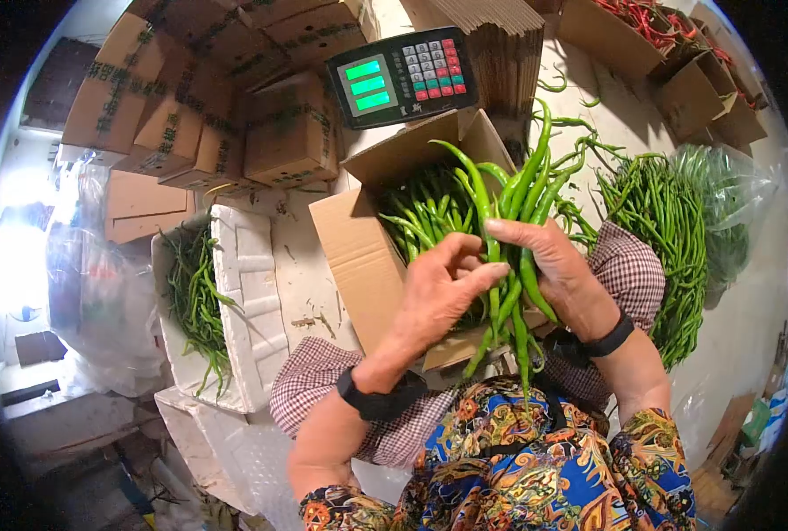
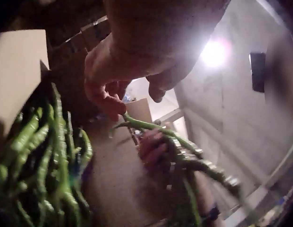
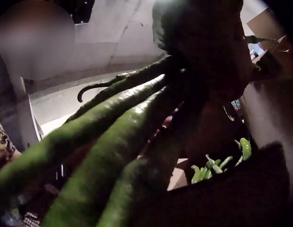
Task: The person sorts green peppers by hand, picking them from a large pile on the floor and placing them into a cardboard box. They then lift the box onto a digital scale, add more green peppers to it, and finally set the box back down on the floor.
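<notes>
A bunch of long green chili peppers (image 1: 529,190) is gripped in my right hand (image 1: 560,270), its thumb lying across the front. The same peppers (image 3: 108,127) stretch across the right wrist view, where that hand is mostly dark. My left hand (image 1: 434,292) is beside the bunch with bent fingers. In the left wrist view, its fingertips pinch the end of one green chili pepper (image 2: 141,124). Below both hands stands an open cardboard box (image 1: 345,265) with green peppers (image 1: 421,212) inside, partly hidden by the hands.
A scale display (image 1: 398,75) stands behind the box. Loose green peppers (image 1: 660,239) are heaped at right, beside a plastic bag (image 1: 726,195). At left, a white foam box (image 1: 252,310) holds more peppers. Stacked cartons (image 1: 288,133) stand at back left; red peppers (image 1: 646,22) lie at back right.
</notes>
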Demonstrator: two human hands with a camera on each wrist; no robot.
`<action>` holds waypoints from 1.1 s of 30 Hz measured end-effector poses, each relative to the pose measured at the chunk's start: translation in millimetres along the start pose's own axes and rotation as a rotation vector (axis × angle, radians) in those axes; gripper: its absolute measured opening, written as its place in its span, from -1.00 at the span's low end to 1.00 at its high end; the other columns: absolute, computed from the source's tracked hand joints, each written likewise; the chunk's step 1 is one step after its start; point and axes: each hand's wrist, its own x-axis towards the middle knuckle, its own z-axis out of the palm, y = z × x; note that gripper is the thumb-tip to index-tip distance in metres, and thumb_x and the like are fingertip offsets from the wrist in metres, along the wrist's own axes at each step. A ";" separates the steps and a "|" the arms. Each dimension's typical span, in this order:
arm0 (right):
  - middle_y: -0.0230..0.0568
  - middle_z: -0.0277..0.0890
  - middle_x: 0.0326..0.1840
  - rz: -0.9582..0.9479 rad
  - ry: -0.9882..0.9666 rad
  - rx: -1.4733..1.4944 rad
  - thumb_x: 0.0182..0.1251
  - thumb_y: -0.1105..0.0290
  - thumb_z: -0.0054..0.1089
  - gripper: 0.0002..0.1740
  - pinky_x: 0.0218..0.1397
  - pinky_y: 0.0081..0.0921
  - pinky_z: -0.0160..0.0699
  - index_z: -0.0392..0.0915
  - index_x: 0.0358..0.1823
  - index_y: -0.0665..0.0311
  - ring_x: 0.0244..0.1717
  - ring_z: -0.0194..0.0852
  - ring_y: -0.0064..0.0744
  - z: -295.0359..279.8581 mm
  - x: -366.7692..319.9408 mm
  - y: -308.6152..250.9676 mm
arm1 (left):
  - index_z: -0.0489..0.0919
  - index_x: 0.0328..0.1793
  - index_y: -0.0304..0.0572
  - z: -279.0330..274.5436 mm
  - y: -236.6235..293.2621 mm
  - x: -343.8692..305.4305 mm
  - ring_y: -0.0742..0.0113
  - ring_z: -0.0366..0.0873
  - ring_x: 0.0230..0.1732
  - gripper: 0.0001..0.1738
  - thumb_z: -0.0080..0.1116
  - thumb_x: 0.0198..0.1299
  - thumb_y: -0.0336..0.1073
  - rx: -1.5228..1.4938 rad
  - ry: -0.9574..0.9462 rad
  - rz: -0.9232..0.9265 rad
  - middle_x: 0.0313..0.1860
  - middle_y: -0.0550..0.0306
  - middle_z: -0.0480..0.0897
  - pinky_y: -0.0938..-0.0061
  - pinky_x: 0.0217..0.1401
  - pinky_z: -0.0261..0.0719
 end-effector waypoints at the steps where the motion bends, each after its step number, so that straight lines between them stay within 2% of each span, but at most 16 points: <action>1: -0.32 0.58 -0.20 -0.025 -0.002 -0.058 0.19 0.52 0.31 -0.68 -0.18 -0.51 0.66 0.50 -0.03 0.32 -0.24 0.60 -0.47 -0.2 0.7 2.2 | 0.56 0.02 -0.28 -0.2 -0.8 -1.6 0.56 0.52 -0.33 -0.64 0.23 0.25 -0.16 0.000 0.004 0.001 -0.26 0.25 0.63 0.64 -0.31 0.44; 3: -0.31 0.58 -0.20 -0.050 0.003 -0.071 0.18 0.52 0.32 -0.68 -0.15 -0.50 0.65 0.50 -0.04 0.33 -0.23 0.59 -0.46 -0.1 -0.7 2.3 | 0.56 -0.08 -0.34 0.8 2.2 -4.5 0.58 0.48 -0.40 -0.72 0.26 0.23 -0.25 -0.078 0.014 -0.071 -0.41 0.26 0.59 0.65 -0.38 0.46; 6: -0.30 0.56 -0.15 -0.077 0.002 -0.098 0.13 0.51 0.35 -0.64 -0.09 -0.52 0.59 0.49 -0.03 0.34 -0.19 0.56 -0.47 -1.4 -4.8 -4.1 | 0.56 -0.11 -0.32 -8.3 -6.6 -13.2 0.58 0.45 -0.44 -0.74 0.24 0.24 -0.26 -0.165 -0.003 -0.073 -0.43 0.28 0.58 0.63 -0.41 0.44; 8: -0.32 0.56 -0.14 0.004 0.123 -0.130 0.11 0.51 0.35 -0.61 -0.09 -0.56 0.55 0.49 -0.01 0.31 -0.20 0.54 -0.51 -5.3 -7.8 -10.3 | 0.56 -0.09 -0.30 -18.5 -9.7 -19.5 0.59 0.44 -0.40 -0.76 0.21 0.27 -0.27 -0.130 -0.024 -0.114 -0.38 0.28 0.59 0.63 -0.36 0.44; 11: -0.33 0.57 -0.19 0.015 0.111 -0.141 0.13 0.47 0.33 -0.62 -0.11 -0.59 0.52 0.49 0.00 0.29 -0.24 0.52 -0.56 -8.0 -10.2 -12.5 | 0.54 0.07 -0.29 -25.7 -23.9 -24.0 0.53 0.52 -0.21 -0.71 0.10 0.33 -0.26 -0.208 -0.067 -0.119 -0.18 0.22 0.66 0.58 -0.12 0.47; 12: -0.32 0.57 -0.20 0.043 0.105 -0.126 0.14 0.46 0.32 -0.62 -0.12 -0.58 0.52 0.49 0.00 0.29 -0.25 0.52 -0.56 -8.4 -10.4 -13.0 | 0.54 0.07 -0.29 -26.2 -23.3 -24.3 0.53 0.52 -0.21 -0.71 0.10 0.33 -0.26 -0.206 -0.064 -0.122 -0.18 0.22 0.66 0.58 -0.12 0.47; 15: -0.26 0.59 -0.21 0.077 0.031 -0.092 0.18 0.45 0.28 -0.62 -0.25 -0.58 0.57 0.47 0.03 0.35 -0.27 0.53 -0.54 -18.1 -10.2 -12.0 | 0.54 0.07 -0.29 -27.4 -20.9 -22.3 0.50 0.53 -0.20 -0.72 0.09 0.32 -0.29 -0.163 -0.024 -0.137 -0.17 0.20 0.65 0.58 -0.09 0.49; 17: -0.22 0.57 -0.24 0.142 0.011 0.000 0.20 0.48 0.24 -0.60 -0.37 -0.58 0.59 0.44 0.08 0.40 -0.32 0.52 -0.52 -17.0 -14.6 -15.5 | 0.53 0.07 -0.29 -29.1 -25.8 -17.5 0.47 0.55 -0.18 -0.73 0.07 0.32 -0.32 -0.254 0.055 -0.168 -0.16 0.17 0.63 0.58 -0.06 0.50; 18: -0.21 0.56 -0.25 0.143 -0.008 0.063 0.20 0.49 0.22 -0.57 -0.35 -0.59 0.60 0.43 0.11 0.42 -0.36 0.50 -0.52 -16.1 -18.4 -17.9 | 0.53 0.06 -0.27 -30.2 -27.6 -13.9 0.45 0.55 -0.19 -0.75 0.07 0.31 -0.32 -0.336 0.068 -0.179 -0.16 0.18 0.61 0.58 -0.09 0.51; 20: -0.19 0.56 -0.25 0.141 -0.166 0.209 0.20 0.49 0.21 -0.56 -0.37 -0.63 0.58 0.41 0.12 0.43 -0.39 0.49 -0.54 -20.0 -22.7 -24.7 | 0.54 0.04 -0.27 -38.6 -43.8 -1.3 0.44 0.56 -0.20 -0.75 0.09 0.30 -0.33 -0.382 0.097 -0.173 -0.17 0.19 0.62 0.56 -0.12 0.52; 22: -0.19 0.56 -0.24 0.115 -0.168 0.149 0.18 0.46 0.22 -0.55 -0.36 -0.63 0.57 0.40 0.10 0.43 -0.39 0.49 -0.55 -17.8 -27.4 -30.6 | 0.54 0.04 -0.27 -39.6 -51.3 6.3 0.45 0.56 -0.21 -0.75 0.11 0.30 -0.33 -0.418 0.129 -0.166 -0.18 0.18 0.63 0.57 -0.15 0.52; 24: -0.19 0.57 -0.23 0.073 -0.016 -0.183 0.16 0.40 0.26 -0.55 -0.35 -0.62 0.55 0.42 0.07 0.41 -0.36 0.50 -0.55 -14.0 -28.1 -29.4 | 0.55 0.04 -0.27 -38.2 -49.4 9.5 0.46 0.57 -0.23 -0.75 0.14 0.29 -0.34 -0.449 0.149 -0.156 -0.19 0.18 0.63 0.59 -0.17 0.53; 26: -0.25 0.58 -0.16 0.148 0.015 -0.388 0.06 0.38 0.38 -0.51 -0.15 -0.61 0.54 0.47 0.03 0.37 -0.21 0.52 -0.55 -8.9 -27.8 -27.2 | 0.56 0.03 -0.28 -33.3 -39.8 12.0 0.47 0.60 -0.23 -0.75 0.19 0.27 -0.36 -0.564 0.150 -0.160 -0.19 0.16 0.65 0.62 -0.20 0.57; 28: -0.36 0.56 -0.14 0.092 -0.118 -0.468 0.03 0.40 0.41 -0.50 0.00 -0.60 0.46 0.50 0.05 0.33 -0.12 0.49 -0.58 -2.1 -26.8 -21.7 | 0.56 0.03 -0.28 -28.5 -32.5 14.9 0.47 0.61 -0.23 -0.75 0.20 0.27 -0.37 -0.620 0.149 -0.137 -0.18 0.16 0.65 0.64 -0.21 0.60; 29: -0.33 0.54 -0.09 0.153 -0.109 -0.458 -0.03 0.44 0.42 -0.39 0.12 -0.55 0.43 0.43 0.12 0.35 -0.07 0.49 -0.52 5.4 -28.8 -24.0 | 0.56 0.04 -0.28 -27.4 -30.4 16.1 0.48 0.61 -0.23 -0.75 0.21 0.27 -0.37 -0.673 0.155 -0.113 -0.18 0.15 0.66 0.65 -0.21 0.62; 33: -0.37 0.52 -0.12 0.100 -0.209 -0.447 -0.03 0.48 0.41 -0.39 0.06 -0.58 0.43 0.45 0.13 0.30 -0.11 0.47 -0.54 -5.3 -20.0 -13.4 | 0.56 0.04 -0.29 -22.3 -31.7 19.6 0.47 0.62 -0.21 -0.76 0.19 0.28 -0.39 -0.759 0.094 -0.075 -0.18 0.14 0.66 0.65 -0.19 0.65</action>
